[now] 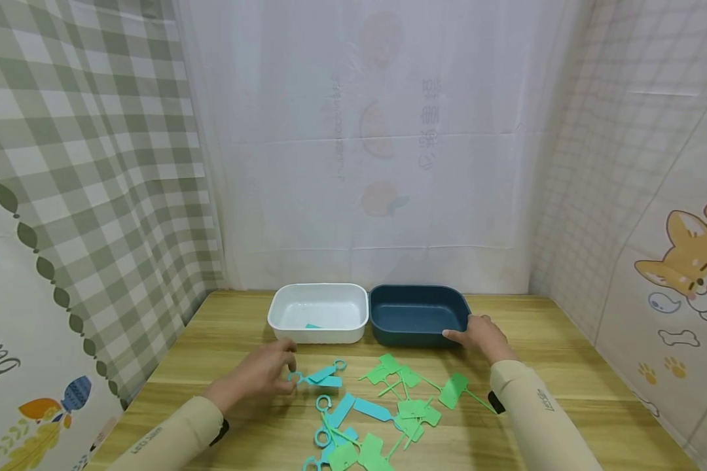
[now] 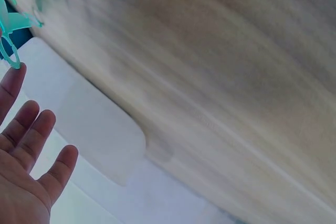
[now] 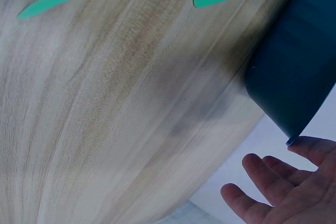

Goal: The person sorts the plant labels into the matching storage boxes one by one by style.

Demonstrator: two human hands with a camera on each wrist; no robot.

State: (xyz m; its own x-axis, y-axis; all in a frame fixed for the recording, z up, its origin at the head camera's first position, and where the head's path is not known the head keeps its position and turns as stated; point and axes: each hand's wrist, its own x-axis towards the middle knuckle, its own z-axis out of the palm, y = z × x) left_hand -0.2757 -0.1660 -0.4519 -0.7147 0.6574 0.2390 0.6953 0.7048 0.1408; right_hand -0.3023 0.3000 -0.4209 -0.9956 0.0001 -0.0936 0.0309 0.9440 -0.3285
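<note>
My left hand (image 1: 264, 370) reaches in from the left, fingers spread, with thumb and index finger on either side of a blue ring-ended tag (image 1: 328, 382). In the left wrist view its index fingertip meets the ring of this tag (image 2: 11, 51), and the other fingers are apart. My right hand (image 1: 484, 337) rests at the front right corner of a dark blue bin (image 1: 419, 340); in the right wrist view a fingertip touches the bin's rim and the other fingers extend loosely. The right thumb is hidden in that view.
A white bin (image 1: 318, 336) stands left of the dark one, with a blue piece (image 1: 312, 326) inside. Several green tags (image 1: 412, 409) with thin tails and more blue tags (image 1: 372, 409) lie scattered over the wooden table (image 1: 542, 366). Curtains surround the table's back and sides.
</note>
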